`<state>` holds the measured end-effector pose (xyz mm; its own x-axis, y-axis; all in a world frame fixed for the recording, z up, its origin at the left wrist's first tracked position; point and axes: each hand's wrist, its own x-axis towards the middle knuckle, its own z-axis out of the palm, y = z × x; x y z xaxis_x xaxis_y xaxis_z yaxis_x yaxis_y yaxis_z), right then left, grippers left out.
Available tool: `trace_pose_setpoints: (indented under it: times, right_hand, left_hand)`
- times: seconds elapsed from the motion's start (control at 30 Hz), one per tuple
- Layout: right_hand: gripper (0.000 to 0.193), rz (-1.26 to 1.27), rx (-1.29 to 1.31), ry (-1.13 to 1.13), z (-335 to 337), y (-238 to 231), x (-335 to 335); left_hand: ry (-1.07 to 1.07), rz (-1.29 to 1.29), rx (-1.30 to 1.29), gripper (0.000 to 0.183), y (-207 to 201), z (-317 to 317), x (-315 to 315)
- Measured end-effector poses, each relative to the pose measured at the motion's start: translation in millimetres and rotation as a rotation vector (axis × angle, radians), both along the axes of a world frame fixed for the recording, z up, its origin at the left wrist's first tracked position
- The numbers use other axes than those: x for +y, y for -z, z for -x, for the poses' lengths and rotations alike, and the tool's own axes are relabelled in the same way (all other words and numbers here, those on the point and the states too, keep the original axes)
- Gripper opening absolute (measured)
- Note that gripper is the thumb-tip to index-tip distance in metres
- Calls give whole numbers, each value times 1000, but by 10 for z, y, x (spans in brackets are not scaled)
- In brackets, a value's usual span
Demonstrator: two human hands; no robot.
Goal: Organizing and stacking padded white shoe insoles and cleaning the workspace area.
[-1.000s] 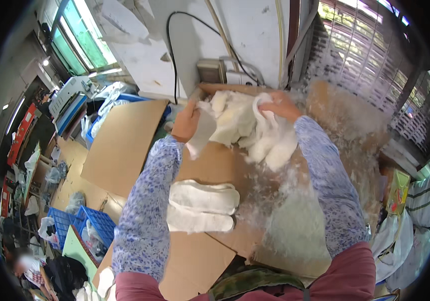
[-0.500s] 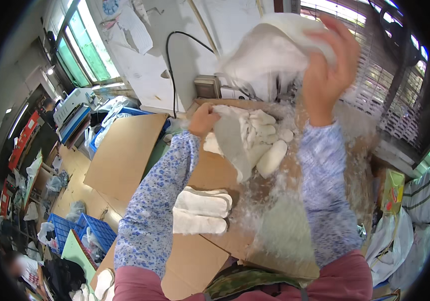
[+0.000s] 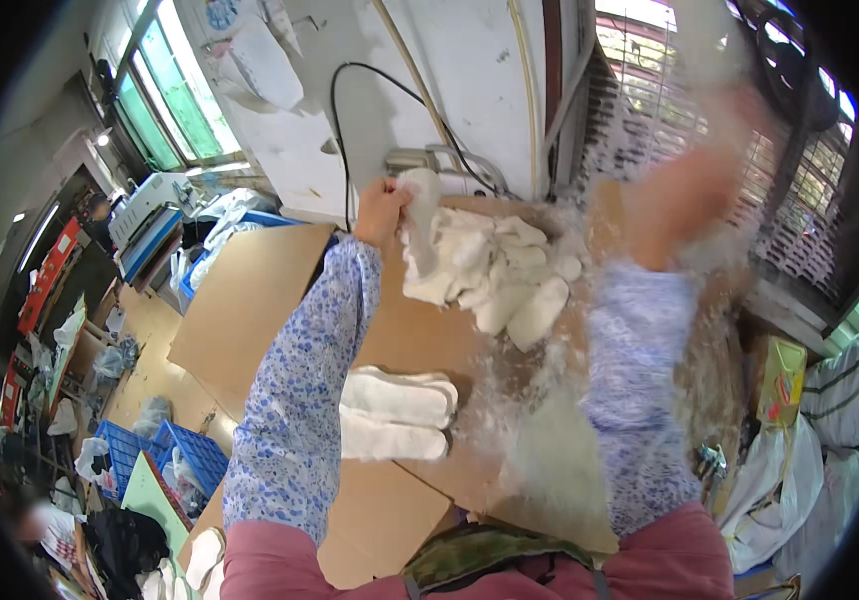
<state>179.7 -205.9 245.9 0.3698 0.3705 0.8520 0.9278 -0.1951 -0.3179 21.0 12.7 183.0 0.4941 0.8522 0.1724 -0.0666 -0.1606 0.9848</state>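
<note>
Head view, clock positions read from its centre. At 11 o'clock, I see the left hand (image 3: 381, 212), fingers clamped on a white cloth piece (image 3: 419, 190) that hangs by the 9 o'clock side of a crumpled white heap (image 3: 514, 272). At 2 o'clock, the right hand (image 3: 687, 200) is blurred; I cannot tell whether its fingers are apart or closed on anything. At 6 o'clock, flat white pieces (image 3: 397, 402) lie in two neighbouring rows on cardboard (image 3: 389, 500); I judge these laid out. The heap, nearer the centre towards 2 o'clock, I judge not yet straightened, seemingly the larger share. Loose fluff (image 3: 539, 375) lies at 4 o'clock.
</note>
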Motion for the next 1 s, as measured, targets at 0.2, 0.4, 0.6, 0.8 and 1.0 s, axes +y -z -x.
trace_pose_setpoints:
  times: [0.2,0.4,0.6,0.8,1.0]
  right_hand:
    - [23,772,27,-650,-364,2081,757]
    - [17,313,1040,-1161,-289,872,680]
    - [22,728,140,-739,-504,638,820]
    - [32,724,20,-703,-292,598,921]
    - [35,604,123,-770,41,427,944]
  left_hand:
    - [-22,-58,-261,11,-165,-67,-146]
    - [133,-66,-252,8,-16,416,-24]
    - [-42,-866,553,14,161,486,82]
    - [179,-1011,402,15,132,510,-313]
    - [334,-961,293,29,-89,377,-727]
